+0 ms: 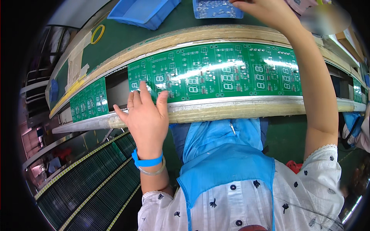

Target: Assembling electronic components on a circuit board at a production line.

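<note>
Circuit board (200,73): long green panel, lying along the rail (231,109), its left end under the left hand (147,115), the rest running off to that hand's right.
Handling: judged light, thin and stiff, with a smooth, rather slick face; small fitted parts probably fragile under pressure.
Hold: best by the bare edges, such as the short end beside the left fingers, where a gap in the rail gives access.
Printing: fine white legend and segmented-digit shapes, ahead and right of the left hand; lettering too small to read, no brand made out.
Left hand: palm down, fingers and thumb spread wide, nothing grasped.
Right hand (256,7): at the small blue tray (239,14); cut by the upper edge of view, so whether it pinches anything cannot be told.
Clear parts (214,8): loose in the tray, left of the right fingertips.
Large blue bin (142,13): farther left of the right hand.
Second board (88,102): left of the left hand, across the gap.
Yellow ring (97,34): ahead and left of the left hand.
</note>
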`<state>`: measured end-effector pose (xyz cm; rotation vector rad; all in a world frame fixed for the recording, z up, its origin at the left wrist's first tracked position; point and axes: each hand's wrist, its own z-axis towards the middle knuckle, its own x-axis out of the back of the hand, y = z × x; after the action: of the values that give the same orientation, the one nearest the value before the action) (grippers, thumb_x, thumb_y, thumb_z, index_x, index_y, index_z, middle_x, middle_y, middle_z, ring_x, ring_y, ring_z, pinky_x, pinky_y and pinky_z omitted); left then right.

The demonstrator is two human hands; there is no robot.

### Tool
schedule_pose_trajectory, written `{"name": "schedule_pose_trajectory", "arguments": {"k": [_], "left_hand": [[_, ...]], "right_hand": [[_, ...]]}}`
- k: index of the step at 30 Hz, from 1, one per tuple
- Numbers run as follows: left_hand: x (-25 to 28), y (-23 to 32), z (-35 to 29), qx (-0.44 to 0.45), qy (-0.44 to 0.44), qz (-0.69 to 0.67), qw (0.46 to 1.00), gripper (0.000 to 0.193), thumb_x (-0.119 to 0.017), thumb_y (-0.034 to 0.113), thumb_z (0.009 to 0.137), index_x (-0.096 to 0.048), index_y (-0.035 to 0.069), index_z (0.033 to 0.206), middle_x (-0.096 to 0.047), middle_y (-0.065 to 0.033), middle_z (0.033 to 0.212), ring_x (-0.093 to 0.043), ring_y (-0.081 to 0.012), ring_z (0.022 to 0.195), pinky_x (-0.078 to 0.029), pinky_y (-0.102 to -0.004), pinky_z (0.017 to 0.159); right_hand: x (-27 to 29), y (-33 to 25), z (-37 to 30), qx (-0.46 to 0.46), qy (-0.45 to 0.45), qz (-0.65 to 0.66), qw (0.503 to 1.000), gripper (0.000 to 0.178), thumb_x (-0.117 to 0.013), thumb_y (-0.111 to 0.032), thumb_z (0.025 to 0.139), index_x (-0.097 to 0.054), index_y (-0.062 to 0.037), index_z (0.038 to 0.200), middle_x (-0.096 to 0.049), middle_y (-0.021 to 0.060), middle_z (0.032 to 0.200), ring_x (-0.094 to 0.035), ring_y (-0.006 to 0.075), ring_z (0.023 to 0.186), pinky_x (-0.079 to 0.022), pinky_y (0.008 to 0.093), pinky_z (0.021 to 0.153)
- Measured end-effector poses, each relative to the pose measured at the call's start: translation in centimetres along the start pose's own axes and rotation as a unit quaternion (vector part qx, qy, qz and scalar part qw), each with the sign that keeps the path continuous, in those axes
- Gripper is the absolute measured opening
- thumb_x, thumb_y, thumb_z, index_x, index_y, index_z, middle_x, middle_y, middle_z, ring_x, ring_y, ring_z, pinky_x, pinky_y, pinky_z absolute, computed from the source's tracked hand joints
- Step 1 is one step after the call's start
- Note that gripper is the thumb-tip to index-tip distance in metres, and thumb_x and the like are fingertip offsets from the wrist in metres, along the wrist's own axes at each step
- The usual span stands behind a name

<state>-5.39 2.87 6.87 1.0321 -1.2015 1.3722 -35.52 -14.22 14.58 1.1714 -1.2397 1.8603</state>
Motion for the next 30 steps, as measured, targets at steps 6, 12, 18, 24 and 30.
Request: {"name": "schedule_pose_trajectory", "arguments": {"k": [6, 12, 18, 24, 30], "left_hand": [[4.2, 3.2, 2.2, -0.081, -0.047, -0.013, 0.996, 0.058, -0.057, 0.048, 0.098, -0.059, 0.002, 0.133, -0.071, -0.0220, 0.110, -0.063, -0.0369, 0.118, -0.028, -0.0712, 0.108], [6.3, 3.3, 9.0, -0.146, 0.029, -0.140, 0.979, 0.045, -0.060, 0.036, 0.097, -0.062, 0.002, 0.127, -0.071, -0.0198, 0.111, -0.064, -0.0378, 0.113, -0.041, -0.0618, 0.102], [-0.6, -11.0, 12.9, 0.196, 0.108, -0.093, 0.970, 0.061, -0.047, 0.051, 0.101, -0.061, 0.000, 0.130, -0.057, -0.0256, 0.137, -0.051, -0.0448, 0.129, -0.034, -0.0659, 0.108], [-6.6, -30.2, 10.4, 0.452, -0.011, -0.038, 0.891, 0.086, -0.027, 0.068, 0.099, -0.053, -0.002, 0.142, -0.044, -0.0292, 0.149, -0.037, -0.0472, 0.142, -0.012, -0.0706, 0.116], [-8.4, -35.6, 7.8, 0.440, -0.101, -0.074, 0.889, 0.093, -0.018, 0.072, 0.098, -0.052, -0.002, 0.142, -0.045, -0.0248, 0.152, -0.037, -0.0433, 0.145, -0.008, -0.0717, 0.116]], "right_hand": [[-1.4, 2.2, 3.2, 0.059, -0.052, -0.139, 0.987, 0.020, -0.069, -0.022, 0.083, -0.078, -0.0079, 0.096, -0.074, 0.0147, 0.095, -0.066, 0.0352, 0.100, -0.051, 0.0470, 0.088], [-3.5, -0.6, 4.3, 0.068, -0.099, -0.312, 0.943, 0.020, -0.074, -0.030, 0.082, -0.077, -0.0105, 0.089, -0.073, 0.0089, 0.091, -0.059, 0.0308, 0.109, -0.040, 0.0505, 0.091], [-5.3, 3.3, 3.9, 0.107, -0.017, -0.280, 0.954, 0.026, -0.073, -0.023, 0.087, -0.071, -0.0114, 0.111, -0.070, 0.0096, 0.103, -0.056, 0.0292, 0.120, -0.041, 0.0520, 0.097], [-5.3, 2.9, 4.0, 0.104, -0.017, -0.249, 0.963, 0.026, -0.073, -0.018, 0.085, -0.072, -0.0087, 0.109, -0.067, 0.0138, 0.106, -0.057, 0.0308, 0.116, -0.040, 0.0478, 0.097], [-5.5, 2.0, 4.1, 0.094, -0.016, -0.242, 0.965, 0.024, -0.073, -0.017, 0.085, -0.072, -0.0096, 0.107, -0.068, 0.0110, 0.102, -0.056, 0.0295, 0.115, -0.041, 0.0476, 0.097]]}}
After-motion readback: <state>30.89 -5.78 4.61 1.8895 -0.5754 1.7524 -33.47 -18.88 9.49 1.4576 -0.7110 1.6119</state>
